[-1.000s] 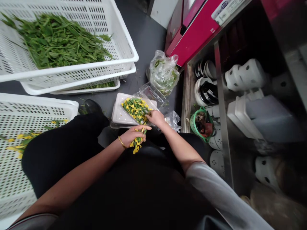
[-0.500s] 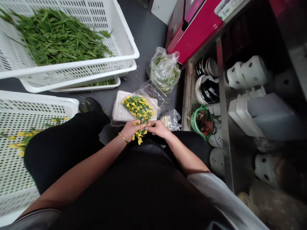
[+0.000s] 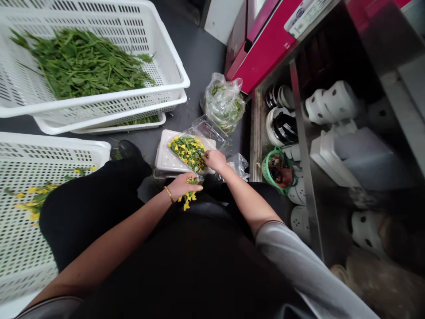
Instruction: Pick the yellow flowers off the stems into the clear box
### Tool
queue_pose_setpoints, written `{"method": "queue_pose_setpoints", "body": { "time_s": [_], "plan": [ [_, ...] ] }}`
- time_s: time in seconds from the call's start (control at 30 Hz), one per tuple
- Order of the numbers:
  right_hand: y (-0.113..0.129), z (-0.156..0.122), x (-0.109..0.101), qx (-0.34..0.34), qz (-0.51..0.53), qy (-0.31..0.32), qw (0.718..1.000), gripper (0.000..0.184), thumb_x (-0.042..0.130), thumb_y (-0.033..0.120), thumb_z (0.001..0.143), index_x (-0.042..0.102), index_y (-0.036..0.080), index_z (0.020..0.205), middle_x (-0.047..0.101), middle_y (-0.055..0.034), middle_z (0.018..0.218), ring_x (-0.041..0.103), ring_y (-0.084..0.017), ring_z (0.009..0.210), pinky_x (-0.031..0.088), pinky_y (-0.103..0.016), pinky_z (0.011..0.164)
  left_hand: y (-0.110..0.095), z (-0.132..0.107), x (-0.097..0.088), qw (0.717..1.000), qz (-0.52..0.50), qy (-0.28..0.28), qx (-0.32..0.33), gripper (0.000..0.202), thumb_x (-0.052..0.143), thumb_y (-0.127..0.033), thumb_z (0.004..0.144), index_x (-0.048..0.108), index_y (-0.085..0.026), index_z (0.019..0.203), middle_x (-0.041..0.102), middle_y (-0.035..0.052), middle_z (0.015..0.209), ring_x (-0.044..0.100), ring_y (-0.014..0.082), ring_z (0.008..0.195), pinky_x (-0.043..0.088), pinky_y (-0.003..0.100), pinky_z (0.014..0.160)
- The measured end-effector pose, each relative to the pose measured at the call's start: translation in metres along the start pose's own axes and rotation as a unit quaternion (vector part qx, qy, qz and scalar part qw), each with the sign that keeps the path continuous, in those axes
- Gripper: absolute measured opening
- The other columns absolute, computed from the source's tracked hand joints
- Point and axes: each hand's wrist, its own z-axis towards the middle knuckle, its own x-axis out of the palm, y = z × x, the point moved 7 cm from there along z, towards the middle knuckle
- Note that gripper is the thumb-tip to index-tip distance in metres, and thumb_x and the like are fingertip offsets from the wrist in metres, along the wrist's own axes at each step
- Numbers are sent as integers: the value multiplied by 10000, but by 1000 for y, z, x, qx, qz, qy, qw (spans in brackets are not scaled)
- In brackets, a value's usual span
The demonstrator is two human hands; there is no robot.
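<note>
My left hand [image 3: 181, 186], with a gold bangle at its wrist, is closed round a small bunch of yellow-flowered green stems [image 3: 187, 201], whose blossoms hang below the fingers. Ahead of it, an open clear plastic box [image 3: 210, 128] holds more yellow flowering greens [image 3: 187, 150] and rests on a white lidded tub [image 3: 163, 153]. At the box's right side, my right hand [image 3: 215, 160] has its fingers pinched together against those greens. What lies between these fingertips is too small to make out.
A white perforated crate [image 3: 109, 91] of leafy greens stands back left; another crate [image 3: 20, 252] with flowering stems is at my left. A plastic bag of greens [image 3: 224, 102] sits on the floor. On the right, a metal shelf [image 3: 303, 146] holds containers and a green basket [image 3: 274, 170].
My right hand has moved away from my left hand, forward to the greens in the plastic box. The left hand keeps the bunch and sits slightly lower in view.
</note>
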Motion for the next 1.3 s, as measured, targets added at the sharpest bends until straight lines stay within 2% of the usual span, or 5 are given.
{"method": "queue_pose_setpoints", "body": {
  "time_s": [0.2, 0.47, 0.83, 1.13, 1.3],
  "plan": [
    [12, 58, 38, 56, 1, 43, 998, 325, 522, 221, 798, 663, 87, 1058, 646, -205, 1081, 624, -273, 981, 467, -302, 773, -2, 5, -2, 1000, 19, 16, 15, 288, 759, -272, 527, 682, -143, 772, 667, 40, 755, 580, 163, 708, 441, 279, 674],
    [-25, 41, 20, 73, 178, 7, 981, 253, 637, 363, 685, 674, 131, 779, 682, -83, 792, 608, -151, 689, 421, -215, 583, -2, 8, 4, 997, -72, 27, -29, 168, 721, -253, 601, 595, -145, 626, 636, 31, 561, 569, 139, 549, 433, 267, 597],
    [19, -55, 26, -22, 587, 180, 789, 304, 719, 408, 599, 578, 149, 671, 441, 89, 407, 321, -36, 327, 239, -171, 333, -5, 4, -15, 978, -184, -93, 25, 407, 801, -303, 512, 687, -138, 867, 663, 14, 699, 581, 124, 609, 456, 256, 613],
    [19, -100, -19, -128, 356, -15, 926, 259, 626, 416, 744, 596, 158, 734, 590, 4, 675, 503, -87, 609, 375, -193, 579, -17, -3, -10, 995, 1, -46, 93, 180, 692, -280, 618, 680, -129, 715, 637, 10, 645, 546, 131, 606, 436, 258, 629],
    [25, -103, 8, -91, 490, 132, 857, 282, 518, 406, 801, 566, 151, 691, 488, 40, 493, 465, -78, 442, 366, -192, 463, -30, -10, -5, 965, 173, -44, 194, 149, 602, -242, 689, 688, -128, 732, 678, 34, 709, 591, 168, 694, 448, 268, 686]
  ]
}}
